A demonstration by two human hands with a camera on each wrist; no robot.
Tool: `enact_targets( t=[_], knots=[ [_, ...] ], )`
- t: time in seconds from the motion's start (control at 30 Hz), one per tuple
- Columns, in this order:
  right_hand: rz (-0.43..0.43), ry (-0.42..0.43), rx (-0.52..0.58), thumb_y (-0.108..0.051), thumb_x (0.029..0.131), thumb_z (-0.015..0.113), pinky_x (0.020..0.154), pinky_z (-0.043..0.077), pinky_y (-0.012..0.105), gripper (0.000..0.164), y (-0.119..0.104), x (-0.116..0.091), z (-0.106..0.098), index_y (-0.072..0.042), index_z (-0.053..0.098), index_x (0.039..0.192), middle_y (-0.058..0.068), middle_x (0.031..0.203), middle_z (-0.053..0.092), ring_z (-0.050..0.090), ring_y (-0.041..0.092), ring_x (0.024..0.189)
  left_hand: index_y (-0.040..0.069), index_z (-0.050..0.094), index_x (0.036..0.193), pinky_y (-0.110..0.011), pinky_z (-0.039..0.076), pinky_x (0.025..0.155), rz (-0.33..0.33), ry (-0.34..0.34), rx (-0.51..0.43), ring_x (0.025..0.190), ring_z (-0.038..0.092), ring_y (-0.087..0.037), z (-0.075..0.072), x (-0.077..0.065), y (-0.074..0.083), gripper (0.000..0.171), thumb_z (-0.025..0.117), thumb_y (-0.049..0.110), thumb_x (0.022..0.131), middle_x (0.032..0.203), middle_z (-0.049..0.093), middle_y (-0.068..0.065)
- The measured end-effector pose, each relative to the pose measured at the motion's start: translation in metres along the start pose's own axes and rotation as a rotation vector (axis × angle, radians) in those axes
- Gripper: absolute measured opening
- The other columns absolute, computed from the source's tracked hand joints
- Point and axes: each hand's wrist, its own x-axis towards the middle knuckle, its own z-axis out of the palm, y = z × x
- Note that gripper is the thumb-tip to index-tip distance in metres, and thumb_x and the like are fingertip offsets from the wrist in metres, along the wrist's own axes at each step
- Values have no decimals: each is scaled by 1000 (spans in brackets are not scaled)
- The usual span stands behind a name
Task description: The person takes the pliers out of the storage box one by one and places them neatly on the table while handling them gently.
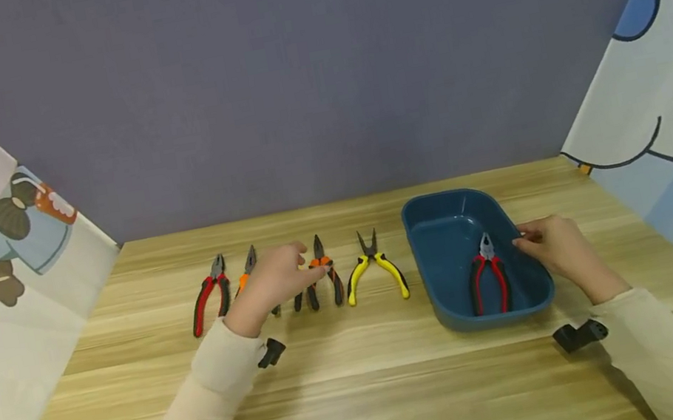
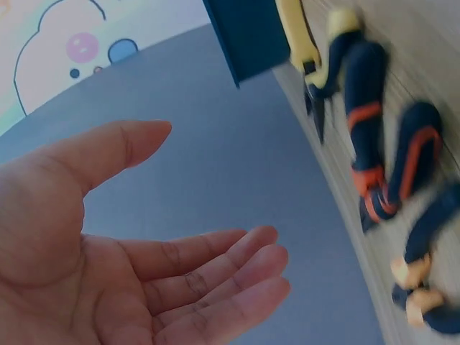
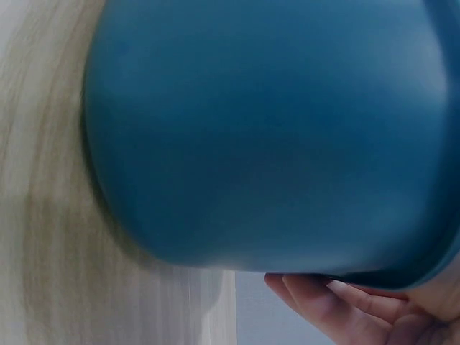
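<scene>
My left hand (image 1: 275,281) hovers over the row of pliers, thumb and fingers spread apart with nothing between them. Under it, orange-handled pliers (image 1: 250,261) are partly hidden. Just right of the fingers lie black-and-orange pliers (image 1: 319,254), which also show in the left wrist view (image 2: 368,122). My right hand (image 1: 556,250) pinches the right rim of a blue plastic bin (image 1: 457,316). Inside that bin rest red-and-black pliers (image 1: 488,273), jaws toward the back. From the right wrist, the bin's outer wall (image 3: 266,144) fills most of the view, the fingers (image 3: 323,305) at its rim.
Red-and-black pliers (image 1: 211,296) form the left end of the row. Yellow-handled pliers (image 1: 374,267) lie spread between the row's middle and the bin. A grey wall (image 1: 316,93) rises behind the wooden table (image 1: 344,404); printed panels flank both sides.
</scene>
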Motion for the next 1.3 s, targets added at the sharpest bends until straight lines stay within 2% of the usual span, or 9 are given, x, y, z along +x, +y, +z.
enact_targets(
  t=[0.23, 0.43, 0.57, 0.67, 0.83, 0.9, 1.07, 1.13, 1.3],
  knots=[
    [-25, 15, -10, -2, 84, 66, 67, 50, 52, 27, -2, 2, -3, 17, 63, 103, 28, 83, 67, 66, 43, 78, 5, 50, 133, -40, 50, 82, 58, 21, -70, 92, 64, -21, 15, 12, 28, 55, 61, 38, 91, 121, 61, -13],
    [-26, 11, 1, -1, 84, 65, 67, 51, 52, 27, -4, 3, -3, 18, 63, 102, 26, 81, 68, 66, 43, 77, 4, 52, 132, -37, 52, 78, 116, -10, -63, 87, 65, -18, 26, 19, 48, 53, 62, 36, 90, 118, 63, -14],
    [-17, 14, -4, -1, 83, 65, 67, 51, 52, 27, -5, 3, -3, 18, 63, 102, 27, 80, 67, 65, 43, 76, 1, 62, 115, -26, 44, 60, 194, 1, -24, 57, 49, -7, 37, 25, 57, 42, 63, 35, 90, 92, 67, -9],
    [-11, 13, -2, -2, 83, 65, 67, 51, 52, 27, -4, 3, -2, 18, 63, 102, 26, 80, 68, 65, 43, 76, 0, 64, 110, -24, 34, 53, 236, 14, 9, 49, 36, -7, 44, 30, 64, 40, 63, 35, 90, 81, 64, -8],
    [-18, 23, -6, -1, 82, 66, 65, 51, 52, 27, -2, 2, -2, 18, 63, 101, 26, 79, 68, 66, 42, 75, 3, 56, 127, -27, 51, 72, 255, 5, 37, 83, 66, -13, 50, 35, 81, 50, 62, 35, 90, 111, 67, -11],
    [-20, 24, -3, -1, 82, 66, 65, 51, 52, 27, -1, 1, -2, 19, 63, 101, 26, 79, 67, 66, 42, 75, 3, 55, 130, -30, 52, 77, 259, -6, 33, 92, 66, -16, 51, 37, 88, 52, 61, 37, 90, 116, 65, -11],
    [-18, 17, 2, 0, 83, 65, 66, 51, 52, 27, -1, 2, -1, 19, 62, 101, 26, 79, 67, 66, 43, 75, 0, 56, 127, -25, 51, 71, 296, -14, 25, 57, 60, -12, 56, 40, 106, 52, 62, 37, 90, 112, 67, -10],
    [-17, 17, 3, 0, 83, 65, 66, 51, 52, 27, -1, 2, -1, 19, 63, 101, 26, 78, 68, 66, 43, 75, 0, 57, 126, -23, 50, 70, 310, -6, 41, 56, 59, -11, 59, 42, 112, 51, 63, 36, 90, 110, 68, -9],
    [-17, 19, 1, -1, 82, 66, 66, 50, 53, 27, -2, 2, 0, 19, 63, 101, 25, 78, 68, 66, 42, 75, 2, 58, 126, -23, 50, 73, 323, 2, 102, 90, 65, -11, 67, 46, 126, 51, 63, 38, 89, 109, 68, -7]
  ],
)
